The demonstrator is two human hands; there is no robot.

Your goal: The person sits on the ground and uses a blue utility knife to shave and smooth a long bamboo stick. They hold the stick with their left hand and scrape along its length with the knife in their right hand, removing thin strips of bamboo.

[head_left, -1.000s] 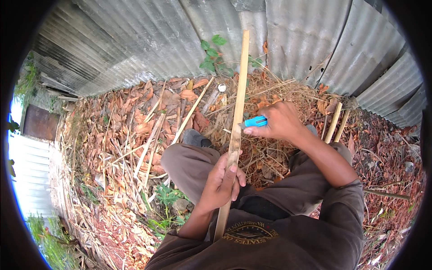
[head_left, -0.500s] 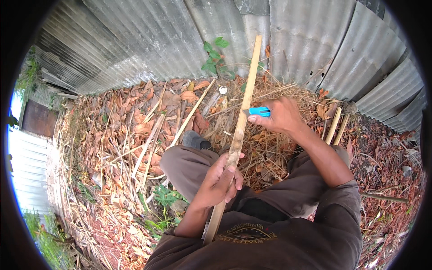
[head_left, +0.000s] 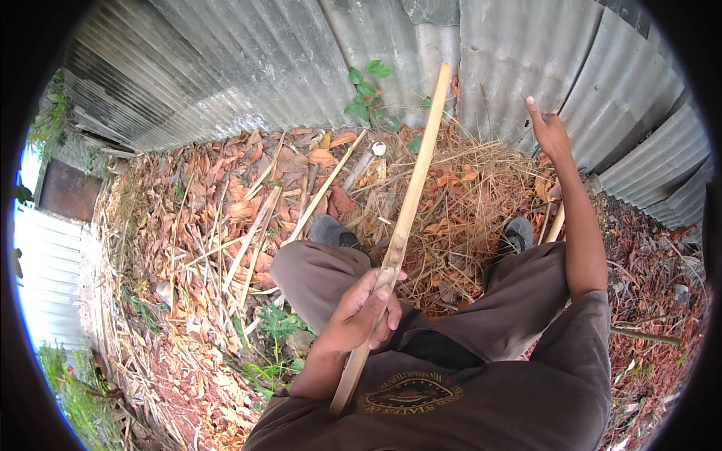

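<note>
A long, narrow bamboo strip (head_left: 421, 169) slants from my lap up toward the metal fence, its upper part pale and its lower part darker. Around its lower part my left hand (head_left: 362, 312) is closed, the thumb lying along the strip. My right hand (head_left: 553, 137) is stretched out far to the right, apart from the strip and in front of the fence, thumb pointing up. Its fingers look curled and are mostly hidden behind the hand. The blue utility knife it gripped a moment earlier is hidden from sight now.
A corrugated metal fence (head_left: 511, 52) rises close ahead. Dry leaves (head_left: 233, 169), straw (head_left: 459, 225) and several thin strips (head_left: 327, 188) litter the ground. A green plant (head_left: 367, 94) grows against the fence. My shoes (head_left: 327, 231) rest on the litter, legs folded.
My right hand has swung off the strip, up and to the right, and the blue knife has gone out of sight. My left hand keeps its hold; the strip has tilted slightly right.
</note>
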